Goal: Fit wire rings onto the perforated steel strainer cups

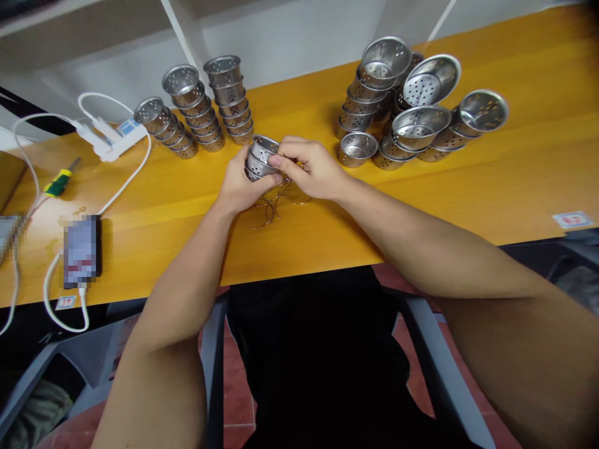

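**L hand (238, 181) + R hand (311, 167) both clamped on held cups (261, 157)**

Table (528, 181): orange wood, spans most of view. Chair (433, 368): grey, arms either side of the person's black clothing, at table's front edge.

R cup grp (421, 128): perf'd metal cups, approx. back R of hands; several stacks close together, some top cups tilted, one single cup upright at front L of grp. L cup stacks (201, 106): three, in a row toward back, leaning a bit.

Power strip (119, 140): white, left of those stacks, plugs in. Phone (82, 252): near front L edge, screen blurred, white cable (83, 292) in its near end.

Held cups: a few, nested, mid-table btwn the two grps; exact no. unclear. L hand wraps them from left, thumb across front; R hand pinches upper rim on right side.

Screwdriver (59, 183): green/yellow handle, btwn strip & phone. Wire rings (270, 215): thin, loose pile just below hands. Labels (572, 219): small, one each end of front edge.
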Demonstrator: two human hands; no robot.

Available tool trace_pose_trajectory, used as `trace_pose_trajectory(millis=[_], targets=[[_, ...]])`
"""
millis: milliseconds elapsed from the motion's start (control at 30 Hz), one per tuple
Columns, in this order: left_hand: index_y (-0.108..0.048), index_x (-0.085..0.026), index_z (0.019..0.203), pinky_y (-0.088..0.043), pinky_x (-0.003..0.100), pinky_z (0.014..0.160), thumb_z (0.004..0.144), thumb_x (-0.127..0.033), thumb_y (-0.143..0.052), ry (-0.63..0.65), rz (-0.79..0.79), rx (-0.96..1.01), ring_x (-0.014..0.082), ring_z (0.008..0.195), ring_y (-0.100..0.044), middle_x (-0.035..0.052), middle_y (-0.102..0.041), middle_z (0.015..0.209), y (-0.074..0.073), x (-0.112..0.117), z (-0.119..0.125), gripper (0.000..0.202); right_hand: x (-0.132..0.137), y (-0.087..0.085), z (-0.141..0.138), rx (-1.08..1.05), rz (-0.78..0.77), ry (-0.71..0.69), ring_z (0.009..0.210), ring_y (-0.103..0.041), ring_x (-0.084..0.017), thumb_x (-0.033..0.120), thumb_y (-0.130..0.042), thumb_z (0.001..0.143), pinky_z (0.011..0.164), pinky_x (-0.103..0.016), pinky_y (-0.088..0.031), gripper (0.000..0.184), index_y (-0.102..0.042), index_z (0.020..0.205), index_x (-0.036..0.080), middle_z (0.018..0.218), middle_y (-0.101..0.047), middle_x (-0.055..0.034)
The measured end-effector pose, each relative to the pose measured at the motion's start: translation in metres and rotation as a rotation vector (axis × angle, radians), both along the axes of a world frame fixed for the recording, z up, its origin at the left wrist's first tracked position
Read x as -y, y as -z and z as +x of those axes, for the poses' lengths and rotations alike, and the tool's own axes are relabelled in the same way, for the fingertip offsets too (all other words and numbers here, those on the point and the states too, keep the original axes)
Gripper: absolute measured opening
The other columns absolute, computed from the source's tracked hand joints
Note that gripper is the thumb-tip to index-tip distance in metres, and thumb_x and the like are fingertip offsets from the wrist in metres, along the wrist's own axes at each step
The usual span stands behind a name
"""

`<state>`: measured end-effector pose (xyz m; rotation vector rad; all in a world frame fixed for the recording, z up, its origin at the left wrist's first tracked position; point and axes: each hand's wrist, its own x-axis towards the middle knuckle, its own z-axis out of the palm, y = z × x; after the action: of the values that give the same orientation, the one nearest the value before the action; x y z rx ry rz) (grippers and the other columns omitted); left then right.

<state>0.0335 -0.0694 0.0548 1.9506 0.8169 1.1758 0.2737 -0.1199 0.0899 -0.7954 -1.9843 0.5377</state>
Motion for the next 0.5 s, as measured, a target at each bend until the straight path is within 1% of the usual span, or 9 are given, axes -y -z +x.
trace_pose_trajectory(millis=[100,200,300,433,500], targets=[[-0.08,-0.026,0.123,-0.065,0.04,0.083,0.077,-0.065,-0.113,0.017,-0.008,0.032,0.0201,0.091,-0.075,0.002,-0.086,0.11,0.0,0.0,0.001,0.07,-0.005,0.006,-0.003,-0.104,0.035,-0.035,0.087,-0.058,-0.027,0.104,-0.053,0.117,0.088,-0.046,-0.057,0.083,-0.063,0.086,0.028,0.088,-0.057,-0.0043],[-0.079,-0.025,0.124,-0.068,0.04,0.086,0.079,-0.059,-0.113,0.011,-0.008,0.024,0.0227,0.096,-0.079,0.0032,-0.086,0.112,0.002,-0.002,0.001,0.066,-0.006,0.006,-0.004,-0.141,0.041,-0.045,0.087,-0.057,-0.027,0.104,-0.057,0.117,0.087,-0.045,-0.057,0.081,-0.062,0.086,0.029,0.086,-0.055,-0.0033],[-0.077,-0.026,0.128,-0.071,0.044,0.095,0.081,-0.062,-0.113,-0.01,0.014,-0.001,0.0259,0.104,-0.082,0.0047,-0.085,0.118,0.006,-0.004,-0.001,0.069,-0.008,0.007,-0.001,-0.136,0.034,-0.051,0.089,-0.059,-0.027,0.103,-0.066,0.114,0.088,-0.046,-0.06,0.077,-0.064,0.091,0.029,0.091,-0.058,-0.004],[-0.072,-0.026,0.137,-0.073,0.05,0.107,0.082,-0.067,-0.113,-0.04,0.036,-0.05,0.0293,0.114,-0.084,0.0074,-0.084,0.125,0.013,-0.006,-0.002,0.08,-0.015,0.014,0.005,-0.103,0.004,-0.033,0.094,-0.061,-0.029,0.103,-0.085,0.101,0.092,-0.05,-0.065,0.076,-0.065,0.096,0.03,0.098,-0.063,-0.0054],[-0.07,-0.025,0.14,-0.073,0.051,0.109,0.083,-0.066,-0.113,-0.043,0.039,-0.077,0.0304,0.116,-0.084,0.009,-0.083,0.129,0.015,-0.007,-0.002,0.083,-0.019,0.019,0.005,-0.089,-0.019,-0.021,0.096,-0.062,-0.03,0.101,-0.085,0.102,0.095,-0.053,-0.067,0.074,-0.064,0.096,0.03,0.1,-0.064,-0.0061]])
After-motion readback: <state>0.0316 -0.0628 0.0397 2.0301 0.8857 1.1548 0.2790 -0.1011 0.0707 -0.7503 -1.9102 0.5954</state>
